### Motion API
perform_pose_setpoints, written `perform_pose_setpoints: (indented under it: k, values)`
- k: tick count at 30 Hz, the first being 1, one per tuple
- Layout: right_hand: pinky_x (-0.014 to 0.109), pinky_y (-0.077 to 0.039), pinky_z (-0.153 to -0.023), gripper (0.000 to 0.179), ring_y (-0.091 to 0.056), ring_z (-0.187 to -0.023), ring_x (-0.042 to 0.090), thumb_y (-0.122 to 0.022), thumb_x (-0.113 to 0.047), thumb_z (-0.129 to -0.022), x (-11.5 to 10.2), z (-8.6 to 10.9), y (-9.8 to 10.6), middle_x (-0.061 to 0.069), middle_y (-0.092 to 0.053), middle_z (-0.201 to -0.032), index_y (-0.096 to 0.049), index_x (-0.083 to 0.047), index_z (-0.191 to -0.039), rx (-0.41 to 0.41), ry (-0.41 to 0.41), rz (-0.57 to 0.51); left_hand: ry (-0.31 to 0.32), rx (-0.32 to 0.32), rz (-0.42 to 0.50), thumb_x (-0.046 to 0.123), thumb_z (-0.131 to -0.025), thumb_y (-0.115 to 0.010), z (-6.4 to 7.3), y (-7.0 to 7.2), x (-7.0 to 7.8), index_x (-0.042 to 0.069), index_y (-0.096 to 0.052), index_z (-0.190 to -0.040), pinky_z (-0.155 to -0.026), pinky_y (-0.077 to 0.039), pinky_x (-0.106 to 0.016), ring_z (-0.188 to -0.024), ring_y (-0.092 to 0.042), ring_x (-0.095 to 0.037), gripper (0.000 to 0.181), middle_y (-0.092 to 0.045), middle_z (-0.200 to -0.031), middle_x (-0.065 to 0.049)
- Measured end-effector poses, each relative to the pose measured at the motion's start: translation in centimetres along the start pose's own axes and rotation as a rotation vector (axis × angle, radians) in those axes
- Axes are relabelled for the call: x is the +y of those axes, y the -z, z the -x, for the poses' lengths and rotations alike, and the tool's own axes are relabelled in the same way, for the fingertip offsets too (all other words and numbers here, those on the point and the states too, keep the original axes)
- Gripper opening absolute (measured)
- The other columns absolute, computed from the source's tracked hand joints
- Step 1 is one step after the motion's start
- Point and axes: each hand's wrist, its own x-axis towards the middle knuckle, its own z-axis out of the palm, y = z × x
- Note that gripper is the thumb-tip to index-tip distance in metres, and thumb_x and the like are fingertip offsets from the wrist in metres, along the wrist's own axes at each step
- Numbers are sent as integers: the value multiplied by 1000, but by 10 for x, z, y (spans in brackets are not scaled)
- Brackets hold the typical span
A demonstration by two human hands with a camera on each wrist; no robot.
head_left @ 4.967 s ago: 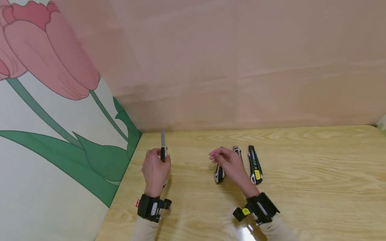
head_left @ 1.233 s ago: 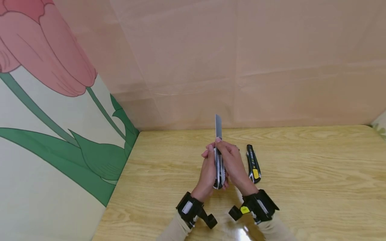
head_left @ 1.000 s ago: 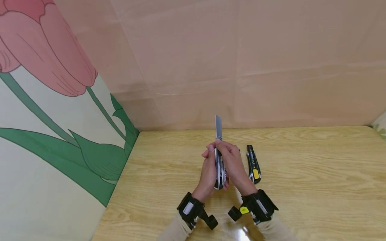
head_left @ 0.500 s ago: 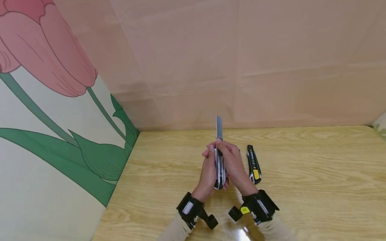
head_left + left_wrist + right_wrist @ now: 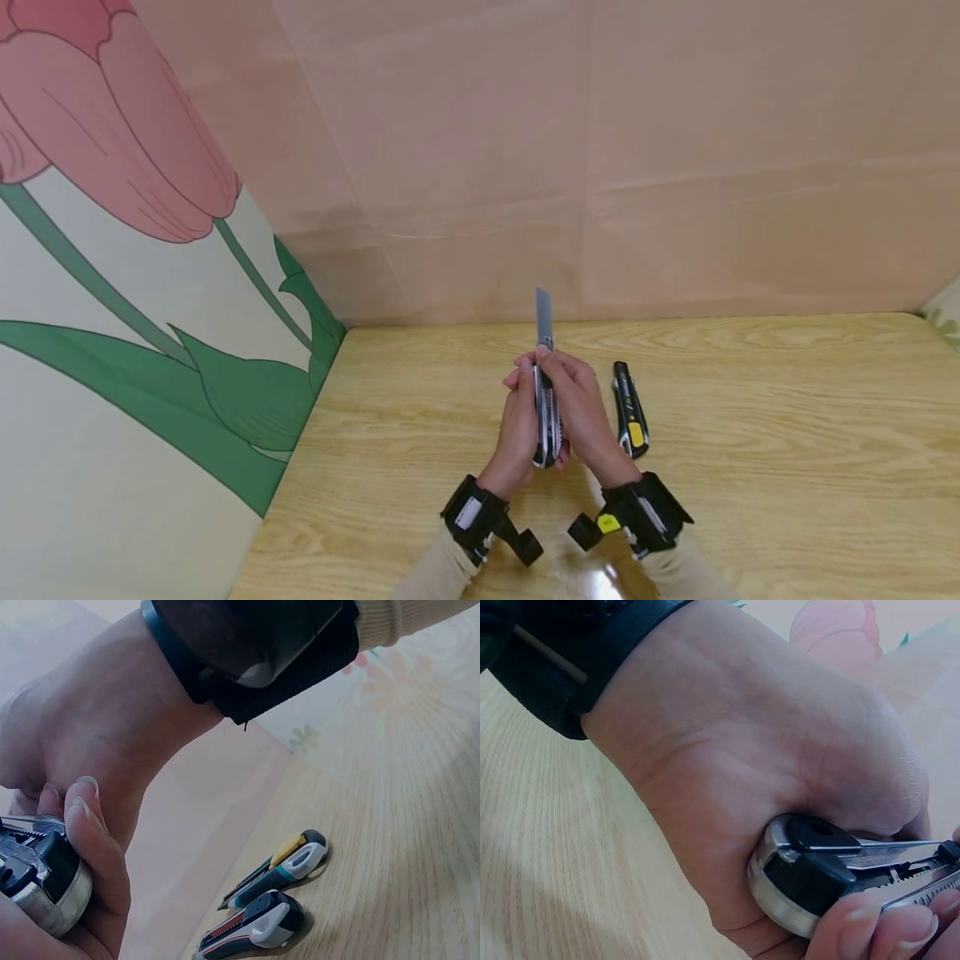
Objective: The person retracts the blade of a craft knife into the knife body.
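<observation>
In the head view, my left hand and right hand meet around one utility knife, its blade extended and pointing away from me. My left hand cradles the handle from the left with curled fingers. From the right, my right hand grips it, the thumb near the blade end. Close up, the right wrist view shows the knife's black-and-silver butt against my right palm. The left wrist view also shows that butt between the hands. Part of the handle is hidden by fingers.
A black utility knife with a yellow slider lies on the wooden table, right of my hands. Beside it, a grey-and-red utility knife shows in the left wrist view; my right hand mostly covers it in the head view.
Since five seconds ago, my left hand has come rightward from the table's left side to meet my right hand. Over the last second both hands and the utility knife stay almost still.
</observation>
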Motion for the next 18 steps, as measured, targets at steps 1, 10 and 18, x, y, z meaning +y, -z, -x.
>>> perform_pose_setpoints:
  k: [1, 10, 18]
  values:
    - [38, -40, -88, 42, -56, -91, 30, -39, -39, -98, 0, 0, 0, 17, -64, -92, -57, -2, -107, -1, -1, 0, 5, 2, 0, 59, -96, -15, 0, 0, 0, 28, -50, -124, -33, -44, -51, -39, -49, -32, 55, -51, -60, -18]
    - [37, -42, -85, 40, -55, -91, 34, -35, -29, -101, -17, 4, 2, 25, -61, -95, -53, 5, -110, -20, -18, 7, 22, 22, -3, 60, -95, -17, -5, -4, -3, 34, -44, -129, -32, -44, -47, -41, -49, -33, 50, -55, -64, -16]
    - [37, -42, -86, 38, -55, -92, 34, -34, -28, -101, -21, 5, 0, 26, -60, -96, -54, 4, -110, -27, -10, 8, 31, 61, 29, 61, -94, -21, -7, -6, -3, 27, -51, -122, -30, -43, -44, -39, -49, -31, 53, -54, -61, -16]
